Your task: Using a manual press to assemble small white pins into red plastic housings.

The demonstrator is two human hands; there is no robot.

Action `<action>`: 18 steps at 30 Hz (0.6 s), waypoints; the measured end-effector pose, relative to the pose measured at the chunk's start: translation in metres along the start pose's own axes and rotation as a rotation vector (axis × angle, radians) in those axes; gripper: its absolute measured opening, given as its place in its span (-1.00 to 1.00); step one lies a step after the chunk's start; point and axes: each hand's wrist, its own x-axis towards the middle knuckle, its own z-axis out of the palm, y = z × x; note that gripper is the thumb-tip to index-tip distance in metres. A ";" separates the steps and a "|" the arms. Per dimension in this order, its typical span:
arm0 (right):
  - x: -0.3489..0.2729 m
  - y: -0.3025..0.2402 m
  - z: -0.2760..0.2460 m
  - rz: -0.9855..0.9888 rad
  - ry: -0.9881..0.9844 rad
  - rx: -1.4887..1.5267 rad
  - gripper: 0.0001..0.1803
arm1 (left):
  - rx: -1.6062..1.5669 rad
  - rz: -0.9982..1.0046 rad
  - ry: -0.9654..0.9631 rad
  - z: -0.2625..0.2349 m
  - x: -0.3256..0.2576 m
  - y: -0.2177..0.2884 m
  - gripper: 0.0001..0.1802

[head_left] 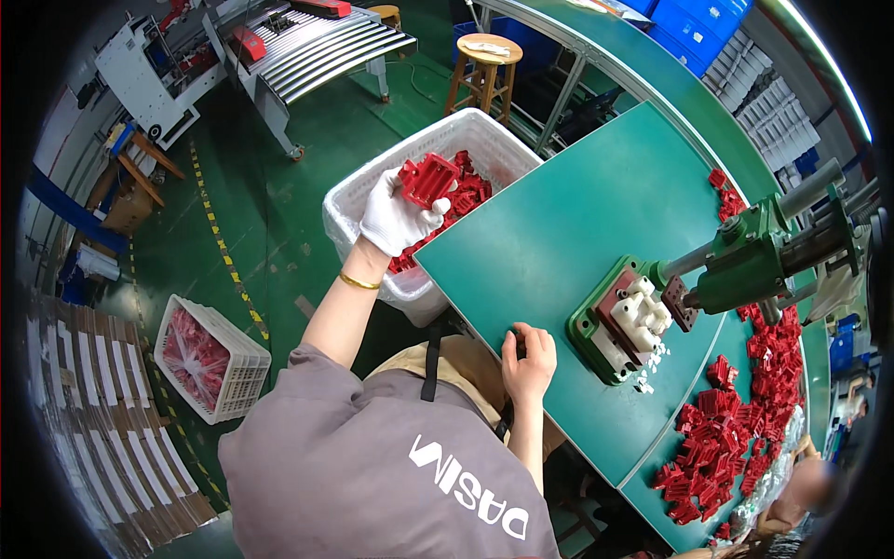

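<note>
My left hand [396,216], in a white glove, is closed around a red plastic part [429,180] with an open recess. It holds the part above a white plastic basket [350,168] lined with clear film, where many similar red parts [473,193] lie. My right hand [529,361], bare, is at the near edge of the green table [521,242]. Its fingers are loosely curled, the thumb stands apart, and nothing shows in it. To its right is a green bench press [745,265] with a white fixture block [643,315] on its base.
Small white scraps [648,368] lie beside the press base. Red parts [712,447] are heaped along the table's right side, near another person's arm [787,498]. A wooden stool [489,51], a roller conveyor [321,51], a floor crate [244,377] and stacked cardboard [116,419] stand around.
</note>
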 end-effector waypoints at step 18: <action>-0.002 0.001 0.000 0.038 -0.018 0.010 -0.85 | 1.688 0.557 0.015 0.024 -0.012 -0.007 -0.87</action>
